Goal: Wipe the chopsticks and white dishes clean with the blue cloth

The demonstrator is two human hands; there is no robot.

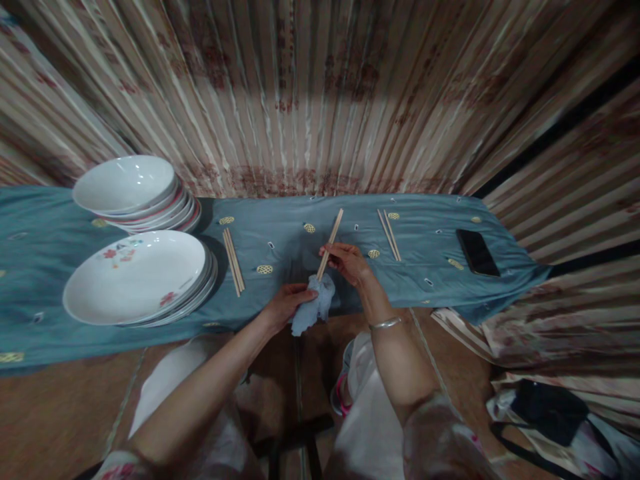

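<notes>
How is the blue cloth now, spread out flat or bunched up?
Bunched up: the blue cloth hangs in crumpled folds from the left hand.

A pleated, flower-printed curtain (310, 100) hangs dimly lit at twelve o'clock. A long table (435, 233), draped in blue-green, runs from nine o'clock to three, and brown tiled floor (65, 413) shows at seven.

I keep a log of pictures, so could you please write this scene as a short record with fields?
Left hand: holds blue cloth at the near end of the held chopsticks
Right hand: grips held chopsticks beyond the cloth
Left of hands: chopstick bunch, near dish stack, far dish stack
Right of hands: chopstick pair, dark phone
Surface: patterned blue-green tablecloth
</notes>
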